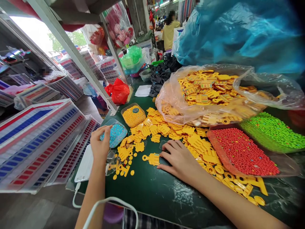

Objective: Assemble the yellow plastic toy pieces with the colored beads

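My left hand (100, 144) hovers at the near edge of a clear tub of pale blue beads (115, 135), its fingers bunched in a pinch over the beads; what they pinch is too small to see. My right hand (179, 159) lies flat on the dark green table (152, 190), fingers stretched out, fingertips touching a small yellow plastic piece with a ring end (152, 158). A heap of yellow plastic pieces (181, 136) spreads just beyond both hands. A tub of yellow beads (133, 115) stands behind the blue one.
A clear bag of yellow pieces (205, 92) sits at the back. Trays of red beads (240, 152) and green beads (271, 130) lie on the right. Stacked striped trays (40, 140) fill the left. A red bag (119, 91), black parts (162, 71) and a blue plastic sheet (238, 31) are farther back. A person (169, 30) stands far off.
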Available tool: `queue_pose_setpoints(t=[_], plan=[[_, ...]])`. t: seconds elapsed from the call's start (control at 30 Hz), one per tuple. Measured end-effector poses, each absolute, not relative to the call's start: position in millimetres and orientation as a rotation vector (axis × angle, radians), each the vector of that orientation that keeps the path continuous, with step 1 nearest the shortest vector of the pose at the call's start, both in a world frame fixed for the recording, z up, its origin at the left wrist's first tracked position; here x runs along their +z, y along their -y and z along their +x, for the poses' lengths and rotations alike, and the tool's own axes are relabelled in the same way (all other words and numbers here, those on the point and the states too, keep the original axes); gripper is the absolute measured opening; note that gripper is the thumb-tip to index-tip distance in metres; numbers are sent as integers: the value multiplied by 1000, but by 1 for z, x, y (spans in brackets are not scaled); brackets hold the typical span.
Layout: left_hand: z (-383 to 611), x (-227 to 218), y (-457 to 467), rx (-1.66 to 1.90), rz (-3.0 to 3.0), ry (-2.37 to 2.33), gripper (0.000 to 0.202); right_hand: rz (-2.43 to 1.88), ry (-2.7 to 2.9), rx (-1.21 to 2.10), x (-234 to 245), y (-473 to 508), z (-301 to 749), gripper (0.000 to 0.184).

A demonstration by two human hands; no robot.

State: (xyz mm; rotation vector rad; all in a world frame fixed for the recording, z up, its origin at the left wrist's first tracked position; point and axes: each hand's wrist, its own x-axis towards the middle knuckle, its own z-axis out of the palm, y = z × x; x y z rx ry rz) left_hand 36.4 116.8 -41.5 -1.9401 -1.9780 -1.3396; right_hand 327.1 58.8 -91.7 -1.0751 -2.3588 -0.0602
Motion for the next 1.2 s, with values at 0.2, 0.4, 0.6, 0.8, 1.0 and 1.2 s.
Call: queue_pose_setpoints(t=[0.2, 0.4, 0.6, 0.8, 1.0, 1.2], plan=[[25, -21, -139, -944, -2094, 2206, 40, -1071, 2398, -124, -91, -59, 328, 34], [57, 12, -201, -217, -2371, 1821, 35, -1092, 2426, -100, -88, -58, 329, 34], [72, 6, -260, 481, -2525, 1714, 26, -1096, 2422, -88, -88, -59, 330, 34], [74, -1, -271, 581, -2607, 1701, 20, -1110, 2446, -68, -87, -59, 330, 33], [66, 11, -243, 219, -2578, 1696, 23, -1115, 2446, -31, -87, -58, 331, 30], [64, 4, -220, -9, -2497, 1744, 30, -1078, 2430, 7, -90, -58, 331, 28]])
